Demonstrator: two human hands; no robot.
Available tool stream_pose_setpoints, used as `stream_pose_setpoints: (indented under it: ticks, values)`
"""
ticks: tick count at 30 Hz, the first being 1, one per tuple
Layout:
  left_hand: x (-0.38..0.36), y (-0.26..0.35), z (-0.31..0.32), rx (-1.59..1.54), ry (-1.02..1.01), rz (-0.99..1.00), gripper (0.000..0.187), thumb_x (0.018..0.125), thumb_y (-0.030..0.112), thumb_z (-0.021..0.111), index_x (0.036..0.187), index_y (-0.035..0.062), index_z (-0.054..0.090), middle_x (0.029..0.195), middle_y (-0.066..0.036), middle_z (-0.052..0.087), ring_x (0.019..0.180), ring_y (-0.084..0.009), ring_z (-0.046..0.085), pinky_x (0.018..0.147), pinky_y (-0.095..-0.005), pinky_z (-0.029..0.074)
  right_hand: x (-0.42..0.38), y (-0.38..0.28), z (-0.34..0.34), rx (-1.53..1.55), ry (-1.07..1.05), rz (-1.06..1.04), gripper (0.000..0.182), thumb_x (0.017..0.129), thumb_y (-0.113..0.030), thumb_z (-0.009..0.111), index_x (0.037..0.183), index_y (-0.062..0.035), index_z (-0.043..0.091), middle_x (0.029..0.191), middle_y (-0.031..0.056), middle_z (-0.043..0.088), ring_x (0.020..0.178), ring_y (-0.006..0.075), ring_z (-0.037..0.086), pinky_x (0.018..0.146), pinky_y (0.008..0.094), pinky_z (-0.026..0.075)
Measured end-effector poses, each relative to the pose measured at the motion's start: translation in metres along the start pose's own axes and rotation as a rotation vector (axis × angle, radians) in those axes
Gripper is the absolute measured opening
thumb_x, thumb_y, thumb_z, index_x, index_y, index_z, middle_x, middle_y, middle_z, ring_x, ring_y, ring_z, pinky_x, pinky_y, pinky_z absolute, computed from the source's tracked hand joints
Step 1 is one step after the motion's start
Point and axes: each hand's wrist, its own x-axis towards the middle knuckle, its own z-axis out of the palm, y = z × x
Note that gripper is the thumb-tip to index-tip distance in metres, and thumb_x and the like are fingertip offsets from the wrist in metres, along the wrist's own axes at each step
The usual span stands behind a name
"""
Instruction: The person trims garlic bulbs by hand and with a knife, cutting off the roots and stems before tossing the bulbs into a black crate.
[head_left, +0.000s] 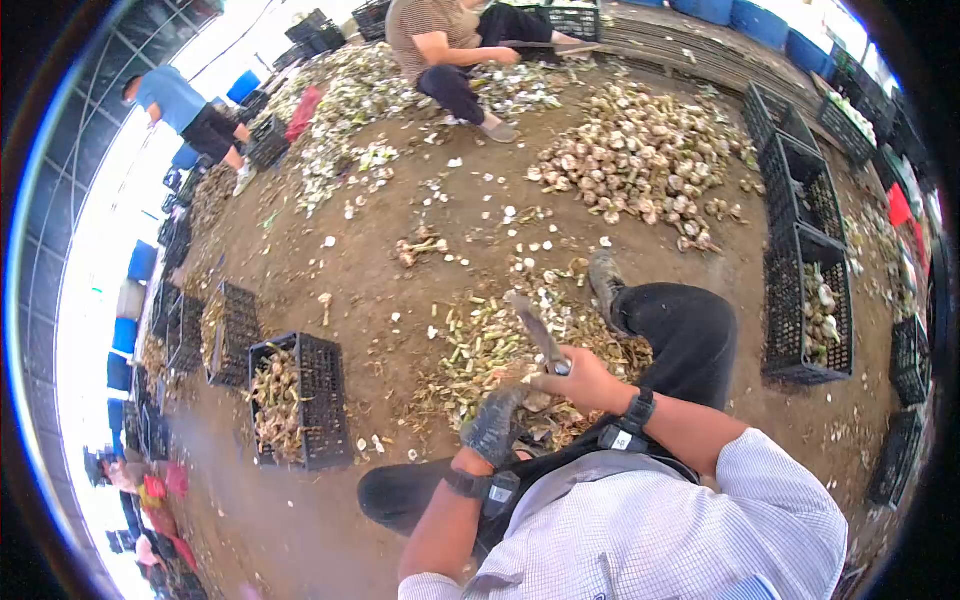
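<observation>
My right hand (590, 382), bare, is wrapped round the handle of a knife (540, 332) whose blade points up and away over the trimmings. Beside it, lower and to the left, my left hand (492, 428) wears a dark grey glove. Its fingers are bent towards the right hand, and what they hold, if anything, is too small to make out. Under and beyond both hands lies a pile of cut stalks and garlic scraps (485, 350) on the ground between my legs.
A heap of garlic (640, 155) lies ahead to the right. Black crates (808, 300) line the right side, and another crate (322, 400) with garlic stands left. A seated person (425, 40) works ahead; another person (180, 105) bends at the far left.
</observation>
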Motion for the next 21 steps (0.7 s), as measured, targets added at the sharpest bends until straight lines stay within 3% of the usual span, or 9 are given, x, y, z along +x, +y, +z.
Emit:
stream_pose_setpoints:
  ticks: [2, 6, 8, 10, 13, 17, 18, 20, 21]
  values:
    - [0.001, 0.004, 0.021, -0.845, 0.144, -0.348, 0.047, 0.084, 0.018, 0.073, 0.125, 0.0025, 0.054, 0.114, -0.011, 0.065, 0.106, -0.0189, 0.061, 0.092, -0.0341, 0.048, -0.007, -0.012, -0.012, 0.158, -0.004, 0.094, 0.035, 0.088, -0.032, 0.070, 0.103, -0.0019, 0.064, 0.075, 0.0022, 0.060, 0.067, 0.0074, 0.054, 0.061, 0.0273, 0.047]
    - [0.014, 0.030, 0.023, -0.163, 0.139, -0.171, 0.049, 0.083, 0.017, 0.073, 0.125, 0.0019, 0.054, 0.112, -0.010, 0.067, 0.104, -0.0190, 0.063, 0.092, -0.0335, 0.048, 0.005, 0.021, 0.006, 0.411, 0.067, 0.017, 0.034, 0.092, -0.033, 0.065, 0.101, 0.0000, 0.065, 0.076, 0.0013, 0.062, 0.070, 0.0078, 0.055, 0.061, 0.0273, 0.046]
    - [0.021, 0.013, 0.021, 0.160, 0.149, 0.100, 0.046, 0.081, 0.016, 0.074, 0.121, 0.0014, 0.056, 0.111, -0.010, 0.068, 0.099, -0.0193, 0.064, 0.088, -0.0333, 0.050, 0.000, 0.012, 0.001, 0.348, 0.023, 0.014, 0.036, 0.092, -0.035, 0.065, 0.100, -0.0002, 0.066, 0.076, 0.0012, 0.062, 0.070, 0.0075, 0.055, 0.061, 0.0270, 0.046]
    - [0.014, 0.017, 0.023, -0.073, 0.203, -0.036, 0.043, 0.078, 0.015, 0.075, 0.116, 0.0014, 0.060, 0.110, -0.010, 0.067, 0.100, -0.0179, 0.064, 0.087, -0.0318, 0.051, -0.008, -0.009, -0.011, 0.172, -0.036, 0.063, 0.040, 0.092, -0.039, 0.065, 0.099, 0.0000, 0.067, 0.076, 0.0009, 0.061, 0.069, 0.0079, 0.054, 0.062, 0.0276, 0.046]
    - [0.005, 0.008, 0.031, -0.434, 0.292, -0.113, 0.040, 0.082, 0.014, 0.072, 0.118, 0.0016, 0.059, 0.104, -0.008, 0.068, 0.096, -0.0172, 0.064, 0.084, -0.0329, 0.052, -0.012, -0.001, -0.017, 0.084, 0.072, -0.186, 0.033, 0.093, -0.032, 0.061, 0.095, 0.0008, 0.064, 0.069, 0.0013, 0.053, 0.063, 0.0096, 0.047, 0.056, 0.0321, 0.040]
    - [0.006, 0.006, 0.033, -0.465, 0.256, -0.184, 0.042, 0.082, 0.015, 0.072, 0.119, 0.0016, 0.057, 0.108, -0.009, 0.067, 0.096, -0.0190, 0.064, 0.083, -0.0340, 0.052, -0.026, 0.005, -0.023, -0.261, 0.090, -0.376, 0.023, 0.084, -0.021, 0.069, 0.085, 0.0002, 0.060, 0.071, 0.0137, 0.056, 0.063, 0.0262, 0.055, 0.059, 0.0386, 0.042]
    - [0.007, 0.006, 0.030, -0.426, 0.222, -0.198, 0.044, 0.080, 0.013, 0.073, 0.118, 0.0013, 0.056, 0.109, -0.010, 0.066, 0.097, -0.0205, 0.064, 0.084, -0.0343, 0.051, -0.027, 0.008, -0.020, -0.250, 0.081, -0.423, 0.022, 0.076, -0.015, 0.071, 0.081, -0.0006, 0.056, 0.073, 0.0171, 0.054, 0.067, 0.0359, 0.056, 0.060, 0.0423, 0.043]
    - [0.005, -0.007, 0.030, -0.345, 0.147, -0.221, 0.045, 0.079, 0.017, 0.075, 0.117, 0.0031, 0.057, 0.110, -0.010, 0.066, 0.100, -0.0223, 0.063, 0.089, -0.0368, 0.049, -0.032, 0.005, -0.018, -0.351, 0.080, -0.478, 0.023, 0.073, -0.015, 0.072, 0.081, -0.0009, 0.055, 0.074, 0.0169, 0.053, 0.070, 0.0374, 0.056, 0.060, 0.0436, 0.043]
    - [0.002, -0.020, 0.033, -0.144, 0.143, -0.085, 0.044, 0.080, 0.019, 0.075, 0.118, 0.0041, 0.058, 0.110, -0.009, 0.066, 0.102, -0.0224, 0.062, 0.091, -0.0374, 0.048, -0.033, 0.004, -0.018, -0.402, 0.080, -0.506, 0.024, 0.071, -0.014, 0.072, 0.081, -0.0010, 0.054, 0.074, 0.0168, 0.053, 0.071, 0.0382, 0.056, 0.061, 0.0443, 0.044]
